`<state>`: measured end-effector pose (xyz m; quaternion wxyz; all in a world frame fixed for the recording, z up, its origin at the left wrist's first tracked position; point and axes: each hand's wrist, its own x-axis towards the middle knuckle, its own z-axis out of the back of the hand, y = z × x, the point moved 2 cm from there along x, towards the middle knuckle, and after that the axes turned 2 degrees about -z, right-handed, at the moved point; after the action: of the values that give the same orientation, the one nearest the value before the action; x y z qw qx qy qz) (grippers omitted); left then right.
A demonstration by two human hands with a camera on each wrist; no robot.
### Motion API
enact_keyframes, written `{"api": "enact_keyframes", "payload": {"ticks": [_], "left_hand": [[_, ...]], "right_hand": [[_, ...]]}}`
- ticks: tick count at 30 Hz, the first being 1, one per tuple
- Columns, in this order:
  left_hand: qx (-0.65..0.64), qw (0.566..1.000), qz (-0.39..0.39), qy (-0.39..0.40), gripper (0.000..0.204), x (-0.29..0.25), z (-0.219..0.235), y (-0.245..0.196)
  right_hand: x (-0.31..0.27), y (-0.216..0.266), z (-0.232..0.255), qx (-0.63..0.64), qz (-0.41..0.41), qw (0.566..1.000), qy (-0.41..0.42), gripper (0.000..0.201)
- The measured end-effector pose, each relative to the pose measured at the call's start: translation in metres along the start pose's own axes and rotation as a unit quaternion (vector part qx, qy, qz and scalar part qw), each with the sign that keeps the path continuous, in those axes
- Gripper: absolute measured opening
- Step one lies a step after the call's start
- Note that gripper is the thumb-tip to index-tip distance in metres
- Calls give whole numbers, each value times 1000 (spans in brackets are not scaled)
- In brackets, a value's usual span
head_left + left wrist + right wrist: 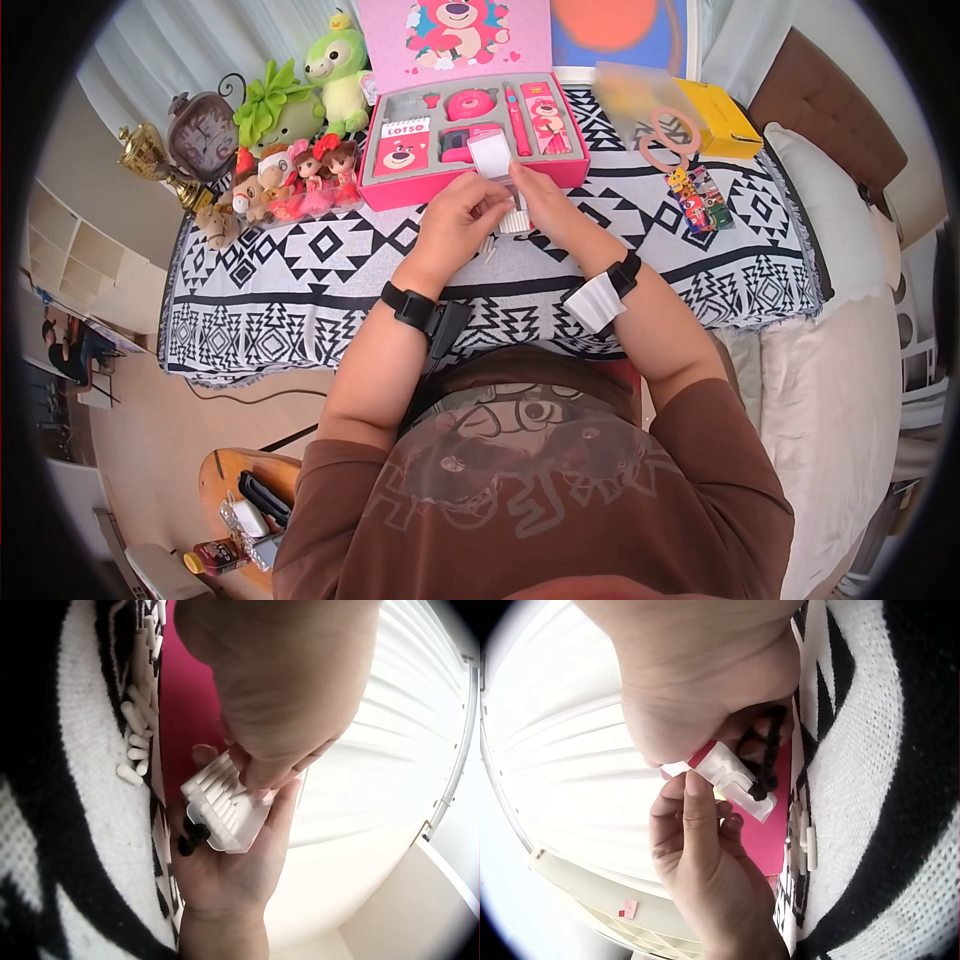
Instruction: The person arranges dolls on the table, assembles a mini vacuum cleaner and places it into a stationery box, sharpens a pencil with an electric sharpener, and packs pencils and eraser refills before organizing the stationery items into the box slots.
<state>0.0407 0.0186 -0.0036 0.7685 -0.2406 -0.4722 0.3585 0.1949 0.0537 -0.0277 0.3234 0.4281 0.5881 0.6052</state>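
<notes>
My right hand [548, 205] [712, 682] grips a small clear box [244, 829] [731, 780] filled with white sticks [217, 804], its white lid flap [490, 155] raised. A black band [771, 754] loops beside that hand's fingers. From the left, my left hand [460, 222] [285, 682] reaches in with curled fingers, pinching at the sticks in the box; its fingertips partly hide them. Loose white sticks [136, 712] [810, 844] lie on the patterned cloth [400, 270] beside the box.
A pink gift box [400, 190] stands open behind the hands. Dolls [310, 175], plush toys [337, 75] and a trophy [155, 155] stand left. To the right are a yellow box [728, 125], pink rings [668, 138] and colourful cards [700, 200].
</notes>
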Motion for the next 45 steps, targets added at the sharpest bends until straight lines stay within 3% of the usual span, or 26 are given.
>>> {"api": "enact_keyframes", "payload": {"ticks": [12, 18, 20, 24, 27, 29, 32, 45], "left_hand": [[37, 999, -12, 5, 25, 0, -2, 0], [23, 1000, 19, -11, 20, 0, -1, -1], [8, 997, 41, -59, 13, 0, 2, 6], [38, 996, 49, -63, 11, 0, 4, 6], [103, 992, 64, -23, 15, -1, 3, 7], [188, 978, 77, 50, 20, -1, 0, 10], [194, 976, 45, 87, 20, -6, 1, 21], [168, 980, 57, 91, 16, -5, 0, 21]], "right_hand": [[3, -3, 2, 29, -7, 1000, 1, 48], [3, -1, 6, 38, -20, 999, -13, 56], [2, 6, 6, 42, 9, 995, -94, 62], [-1, 11, 14, 70, 39, 992, -102, 64], [-1, 14, 14, 98, 41, 986, -130, 62], [-2, 13, 15, 89, 50, 985, -136, 61], [1, 11, 14, 77, 68, 985, -139, 59], [-1, 13, 13, 87, 54, 988, -118, 59]]}}
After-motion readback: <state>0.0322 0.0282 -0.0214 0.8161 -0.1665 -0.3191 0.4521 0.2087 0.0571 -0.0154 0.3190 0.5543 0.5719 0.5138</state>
